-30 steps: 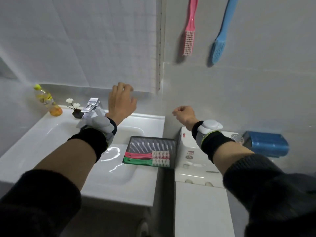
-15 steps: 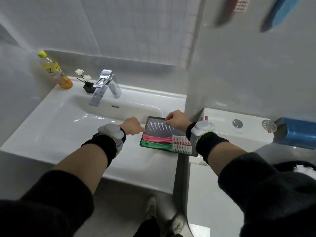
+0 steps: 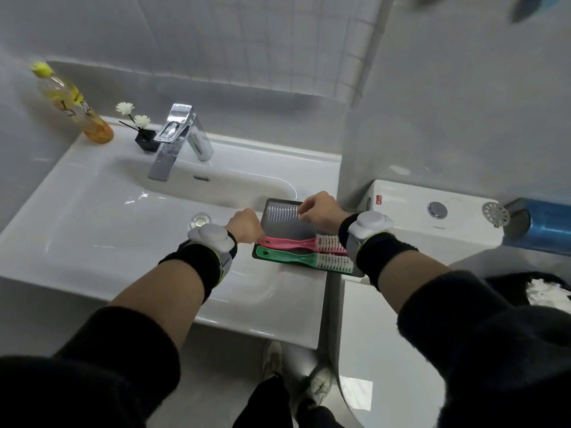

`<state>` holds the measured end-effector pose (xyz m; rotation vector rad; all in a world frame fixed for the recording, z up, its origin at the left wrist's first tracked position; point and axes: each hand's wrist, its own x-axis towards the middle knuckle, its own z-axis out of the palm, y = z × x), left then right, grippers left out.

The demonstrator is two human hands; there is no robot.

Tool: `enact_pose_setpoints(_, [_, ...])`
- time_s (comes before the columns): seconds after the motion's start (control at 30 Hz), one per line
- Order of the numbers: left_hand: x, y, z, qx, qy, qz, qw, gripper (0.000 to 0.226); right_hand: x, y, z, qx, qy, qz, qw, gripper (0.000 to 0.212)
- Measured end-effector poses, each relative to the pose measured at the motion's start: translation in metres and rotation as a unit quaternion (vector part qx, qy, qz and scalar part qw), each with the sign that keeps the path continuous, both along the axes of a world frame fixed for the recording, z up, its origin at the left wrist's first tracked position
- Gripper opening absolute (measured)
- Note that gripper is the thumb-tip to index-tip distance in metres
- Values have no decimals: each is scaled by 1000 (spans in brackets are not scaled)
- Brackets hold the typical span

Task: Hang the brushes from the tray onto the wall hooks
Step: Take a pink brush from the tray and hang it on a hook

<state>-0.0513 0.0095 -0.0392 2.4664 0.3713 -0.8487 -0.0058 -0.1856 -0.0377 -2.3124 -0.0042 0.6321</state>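
Observation:
A dark ribbed tray (image 3: 279, 211) rests on the right rim of the sink. Two brushes lie in it side by side, bristles to the right: a pink brush (image 3: 293, 243) and, nearer me, a green brush (image 3: 290, 258). My left hand (image 3: 245, 225) is at the tray's left edge, its fingers curled onto the tip of the pink handle. My right hand (image 3: 319, 208) hovers over the tray's ribbed part with fingers curled and nothing visible in it; its wrist hides part of the bristles. A blue brush (image 3: 525, 9) hangs blurred on the wall at the top right.
The white sink (image 3: 92, 217) has a chrome faucet (image 3: 176, 140), a yellow bottle (image 3: 74, 103) and a small flower pot (image 3: 145, 140) along its back. A toilet tank (image 3: 432, 223) stands right of the tray, with a blue holder (image 3: 540, 223) beyond and a bin (image 3: 543, 291) below.
Both hands came down from the wall to the tray and the view tilted down. Since half a second ago the left hand has closed in on the pink handle tip.

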Motion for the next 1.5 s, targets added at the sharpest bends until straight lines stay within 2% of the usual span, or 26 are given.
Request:
enact_pose_setpoints(0.1, [3, -3, 7, 23, -27, -14, 999, 15, 1, -1, 1, -12, 5, 21, 1000, 19])
enact_pose_setpoints(0.33, [26, -9, 38, 12, -124, -30, 992, 14, 8, -6, 21, -65, 7, 88, 994, 24])
enact_pose_setpoints(0.53, [52, -29, 79, -3, -222, -65, 973, 15, 14, -34, 56, -79, 10, 84, 993, 17])
enact_pose_setpoints(0.83, [65, -104, 145, -84, -363, -66, 926, 9, 10, -105, 111, -54, -71, -35, 995, 17])
enact_pose_setpoints(1.03, [67, -166, 200, -99, -413, -153, 892, 11, -7, -162, 141, -6, -118, -110, 987, 15])
enact_pose_setpoints(1.2, [71, -219, 251, -101, -449, -219, 861, 15, -12, -209, 173, 27, -175, -190, 966, 14])
enact_pose_setpoints(1.37, [79, -261, 308, -103, -492, -226, 835, 21, -10, -245, 214, 78, -218, -265, 936, 4])
enact_pose_setpoints(1.5, [92, -286, 364, -94, -538, -221, 808, 23, 3, -263, 253, 108, -256, -306, 910, 23])
